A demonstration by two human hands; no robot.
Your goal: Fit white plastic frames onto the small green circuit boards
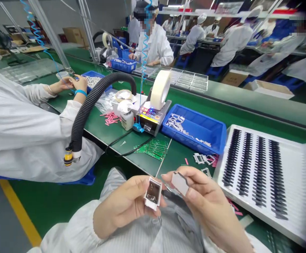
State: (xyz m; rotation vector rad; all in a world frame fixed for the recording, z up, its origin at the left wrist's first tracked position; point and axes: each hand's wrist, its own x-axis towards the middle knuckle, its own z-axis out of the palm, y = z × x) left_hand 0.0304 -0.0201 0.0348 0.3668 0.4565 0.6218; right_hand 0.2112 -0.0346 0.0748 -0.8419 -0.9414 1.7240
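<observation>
My left hand [128, 200] is closed around the edges of a small white frame with a dark, glossy panel [153, 192] inside it. Close by on the right, my right hand [199, 195] pinches a thin, flat light-grey plate [180, 183] with a dark edge and cut corners between thumb and fingers. The two pieces are apart, held above my lap at the table's front edge. On the table beyond them are green circuit boards [156, 149] and loose white frames [200, 158].
A white tray [250, 207] with rows of black parts [259, 165] lies right, beside a blue bin [195, 116] of white frames. A tape dispenser [149, 121], black hose [89, 105] and pink strips [110, 118] stand left of it. A co-worker's sleeve [23, 119] is at the left.
</observation>
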